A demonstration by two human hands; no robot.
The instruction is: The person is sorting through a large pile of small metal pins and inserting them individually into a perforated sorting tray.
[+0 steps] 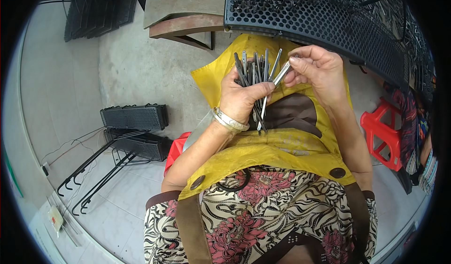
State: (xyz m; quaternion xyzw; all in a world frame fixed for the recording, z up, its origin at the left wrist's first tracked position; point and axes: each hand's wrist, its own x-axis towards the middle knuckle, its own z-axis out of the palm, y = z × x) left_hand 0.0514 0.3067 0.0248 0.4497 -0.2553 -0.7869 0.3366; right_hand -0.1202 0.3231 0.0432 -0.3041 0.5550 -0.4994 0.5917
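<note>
A bundle of thin, dark metal strips [254,70] stands upright in my left hand [237,96], whose fingers and thumb wrap round it over my lap. The strips are narrow with small holes near their ends, and their lower ends poke out beneath the hand. My right hand [324,74], just to the right, pinches the upper end of one silvery strip [283,72] between thumb and fingertips. That strip slants down toward my left thumb, close against the bundle. Below both hands spreads a yellow apron [277,153] with a brown patch.
Beyond my lap, a black perforated rack [324,29] holds many small dark pieces in its holes. A wooden bench [185,23] stands to its left. On the floor at left are black perforated racks with long legs [134,118]. A red plastic stool [383,132] and another person's patterned clothing [408,118] are at right.
</note>
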